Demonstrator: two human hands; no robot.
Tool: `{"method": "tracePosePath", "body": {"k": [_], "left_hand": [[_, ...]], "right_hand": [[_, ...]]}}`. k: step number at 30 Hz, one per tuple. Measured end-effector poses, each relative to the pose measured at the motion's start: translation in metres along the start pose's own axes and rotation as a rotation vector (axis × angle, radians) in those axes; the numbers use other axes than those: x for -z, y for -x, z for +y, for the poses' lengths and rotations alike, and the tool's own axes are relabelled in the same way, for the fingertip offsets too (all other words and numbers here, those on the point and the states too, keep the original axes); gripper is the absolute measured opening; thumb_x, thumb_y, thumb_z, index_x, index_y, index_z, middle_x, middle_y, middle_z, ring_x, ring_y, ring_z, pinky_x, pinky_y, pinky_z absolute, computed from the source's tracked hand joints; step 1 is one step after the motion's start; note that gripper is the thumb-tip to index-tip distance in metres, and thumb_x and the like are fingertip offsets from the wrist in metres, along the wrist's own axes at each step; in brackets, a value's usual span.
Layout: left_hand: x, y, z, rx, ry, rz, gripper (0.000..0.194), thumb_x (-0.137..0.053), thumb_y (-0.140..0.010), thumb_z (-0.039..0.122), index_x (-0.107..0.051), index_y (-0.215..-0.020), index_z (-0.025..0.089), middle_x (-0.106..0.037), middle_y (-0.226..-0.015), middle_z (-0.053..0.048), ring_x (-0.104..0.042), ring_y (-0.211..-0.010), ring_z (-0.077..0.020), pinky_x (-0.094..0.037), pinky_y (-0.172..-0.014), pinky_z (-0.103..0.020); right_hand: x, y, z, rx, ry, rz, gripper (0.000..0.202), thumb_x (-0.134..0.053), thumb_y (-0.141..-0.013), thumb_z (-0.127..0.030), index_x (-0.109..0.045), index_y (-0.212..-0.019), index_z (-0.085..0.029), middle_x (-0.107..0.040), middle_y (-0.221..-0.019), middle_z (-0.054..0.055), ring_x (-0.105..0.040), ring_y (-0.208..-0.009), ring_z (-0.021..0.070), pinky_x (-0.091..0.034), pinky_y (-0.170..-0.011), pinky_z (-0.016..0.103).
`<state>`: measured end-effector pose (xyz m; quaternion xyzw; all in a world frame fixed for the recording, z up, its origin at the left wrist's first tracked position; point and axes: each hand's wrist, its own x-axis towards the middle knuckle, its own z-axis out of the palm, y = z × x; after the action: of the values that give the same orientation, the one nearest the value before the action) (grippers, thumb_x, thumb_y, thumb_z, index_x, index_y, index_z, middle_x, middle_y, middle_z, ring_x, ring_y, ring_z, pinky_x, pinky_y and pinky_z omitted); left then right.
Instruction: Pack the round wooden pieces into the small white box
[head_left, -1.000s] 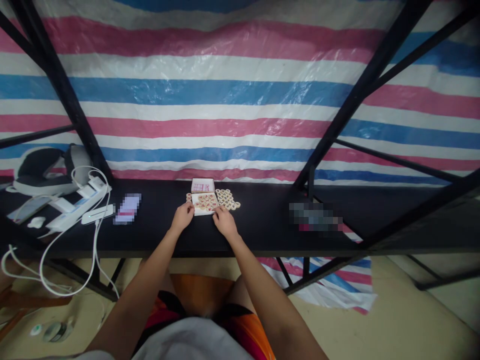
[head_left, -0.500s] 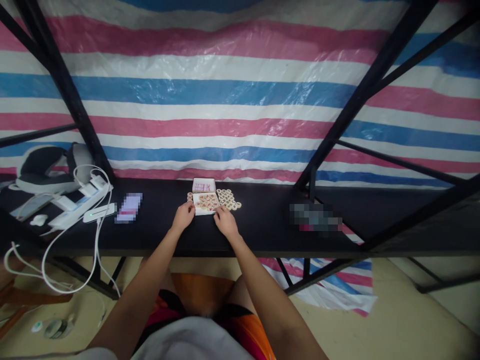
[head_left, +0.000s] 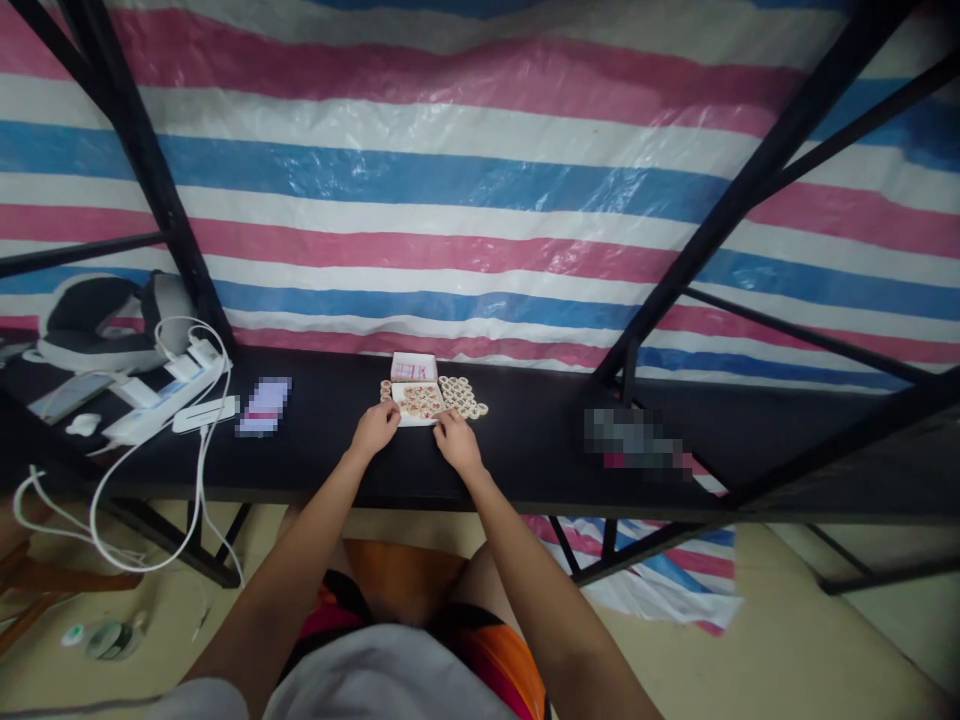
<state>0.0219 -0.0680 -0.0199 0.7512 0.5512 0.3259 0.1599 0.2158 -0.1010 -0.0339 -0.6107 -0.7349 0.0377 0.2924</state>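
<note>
A white box (head_left: 417, 421) lies open on the black table, its lid part (head_left: 414, 368) folded back behind it. Inside are several round wooden xiangqi pieces (head_left: 421, 402) with red markings. My left hand (head_left: 376, 429) is closed at the box's left front edge. At the right front corner, my right hand (head_left: 458, 441) has its fingers curled against the rim; whether a small piece is also between them is too small to tell. More round xiangqi pieces (head_left: 463, 396) with dark markings lie flat in a group right of the box. A short column of pieces (head_left: 385, 390) sits along its left side.
The narrow black table (head_left: 525, 440) has a phone (head_left: 264, 407), a white power strip (head_left: 169, 395) with looping cables, and a grey neck pillow (head_left: 97, 320) on the left. A blurred-out item (head_left: 634, 440) lies on the right. Black metal posts (head_left: 675, 285) and striped sheeting (head_left: 450, 190) stand behind.
The view has shifted slightly, so everything sits a little farther right in it. Both hands stay at the box's front corners, and the pieces look the same.
</note>
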Motion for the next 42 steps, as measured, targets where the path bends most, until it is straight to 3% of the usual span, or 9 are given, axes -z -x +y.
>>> {"method": "tracePosePath", "body": {"k": [11,21,28,34,42], "left_hand": [[0.004,0.001,0.005,-0.001,-0.035,-0.033,0.019,-0.045,-0.081,0.024,-0.063,-0.082,0.021,-0.063,-0.071,-0.002,-0.057,-0.065,-0.0158,-0.037,-0.063,-0.024],[0.000,0.002,0.006,0.003,-0.158,-0.116,0.026,-0.047,-0.084,0.030,-0.066,-0.099,0.021,-0.066,-0.074,-0.004,-0.062,-0.073,-0.0197,-0.040,-0.067,-0.025],[-0.001,-0.013,0.014,-0.114,-0.274,0.074,0.032,-0.044,-0.087,0.030,-0.065,-0.107,0.016,-0.060,-0.108,-0.013,-0.056,-0.097,-0.0239,-0.041,-0.084,-0.032],[0.003,-0.044,0.022,-0.087,-0.493,-0.102,0.027,-0.055,-0.079,0.033,-0.071,-0.084,0.011,-0.059,-0.102,-0.019,-0.051,-0.100,-0.0319,-0.040,-0.083,-0.038],[0.008,-0.055,0.019,-0.079,-0.573,-0.191,0.022,-0.057,-0.073,0.022,-0.070,-0.086,0.012,-0.060,-0.103,-0.019,-0.051,-0.098,-0.0310,-0.040,-0.081,-0.037]], "right_hand": [[0.005,-0.001,-0.005,-0.033,-0.006,-0.028,0.028,-0.042,-0.088,-0.018,-0.062,-0.108,-0.020,-0.057,-0.111,0.007,-0.054,-0.098,0.0167,-0.041,-0.085,0.025],[0.006,0.000,-0.006,-0.026,0.003,-0.032,0.029,-0.042,-0.088,-0.018,-0.062,-0.109,-0.020,-0.057,-0.111,0.008,-0.054,-0.097,0.0170,-0.042,-0.084,0.025],[0.006,-0.001,-0.006,-0.015,0.008,-0.027,0.029,-0.042,-0.088,-0.018,-0.062,-0.108,-0.020,-0.056,-0.112,0.008,-0.054,-0.098,0.0165,-0.042,-0.085,0.025],[0.007,-0.001,-0.006,-0.017,0.009,-0.040,0.028,-0.041,-0.088,-0.019,-0.061,-0.108,-0.020,-0.057,-0.109,0.008,-0.055,-0.096,0.0166,-0.042,-0.083,0.025],[0.008,-0.001,-0.007,-0.029,0.009,-0.049,0.028,-0.042,-0.088,-0.019,-0.061,-0.107,-0.020,-0.057,-0.110,0.008,-0.054,-0.096,0.0169,-0.042,-0.083,0.025]]}}
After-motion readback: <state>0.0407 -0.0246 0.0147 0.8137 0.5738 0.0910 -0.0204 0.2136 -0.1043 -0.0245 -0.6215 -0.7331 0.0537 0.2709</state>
